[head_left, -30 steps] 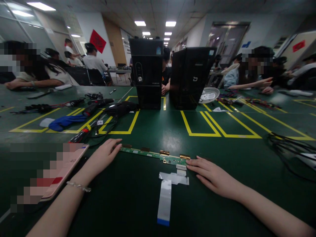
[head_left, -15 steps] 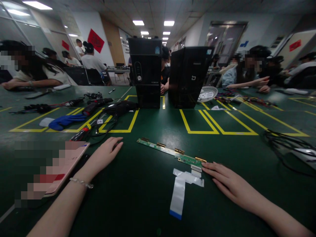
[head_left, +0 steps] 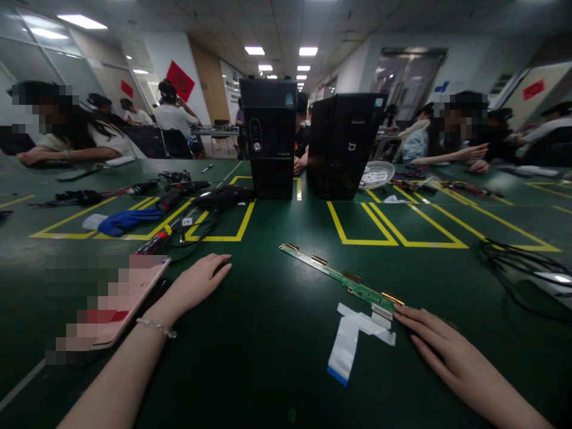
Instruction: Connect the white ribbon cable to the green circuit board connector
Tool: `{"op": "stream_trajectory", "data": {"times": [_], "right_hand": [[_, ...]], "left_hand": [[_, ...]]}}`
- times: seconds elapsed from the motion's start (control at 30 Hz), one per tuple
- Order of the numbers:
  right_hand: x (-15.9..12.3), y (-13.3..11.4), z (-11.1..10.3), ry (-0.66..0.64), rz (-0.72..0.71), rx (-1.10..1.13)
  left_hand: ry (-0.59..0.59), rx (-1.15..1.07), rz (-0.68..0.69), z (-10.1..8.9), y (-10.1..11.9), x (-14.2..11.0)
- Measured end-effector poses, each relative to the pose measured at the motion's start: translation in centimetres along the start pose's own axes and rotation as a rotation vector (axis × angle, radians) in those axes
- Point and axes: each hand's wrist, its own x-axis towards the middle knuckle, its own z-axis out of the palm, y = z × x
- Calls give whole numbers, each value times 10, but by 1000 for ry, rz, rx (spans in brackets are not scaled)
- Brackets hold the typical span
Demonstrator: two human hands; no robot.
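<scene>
A long narrow green circuit board (head_left: 339, 275) with gold connectors lies at a slant on the dark green table (head_left: 268, 333). A white flat ribbon cable (head_left: 351, 339) with a blue tip hangs off its near end. My right hand (head_left: 451, 357) lies flat on the table, fingertips touching the board's near end. My left hand (head_left: 196, 283) rests palm down on the table to the left, apart from the board, holding nothing. A thin bracelet (head_left: 157, 326) is on that wrist.
A pink phone (head_left: 129, 298) lies left of my left arm. Behind it are a screwdriver (head_left: 154, 241), black cables (head_left: 196, 220) and a blue glove (head_left: 127, 219). Two black computer towers (head_left: 308, 143) stand ahead. Black wires (head_left: 518, 268) lie right. Other people sit around.
My right hand has slid the board to the right and turned it, so its far end swung away from my left hand. My left hand has let go and stays put.
</scene>
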Motion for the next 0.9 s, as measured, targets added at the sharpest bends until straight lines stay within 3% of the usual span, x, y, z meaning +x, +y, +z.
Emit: {"op": "stream_trajectory", "data": {"times": [0.23,0.5,0.73,0.9], "right_hand": [[-21,5,1,40,92,-26],[-17,2,3,145,275,34],[-16,3,6,159,268,87],[-15,0,2,167,302,46]], "left_hand": [[-48,-7,61,4,-3,-2],[-15,12,126,10,-10,2],[-65,91,115,21,0,3],[-112,66,93,18,-2,2]]}}
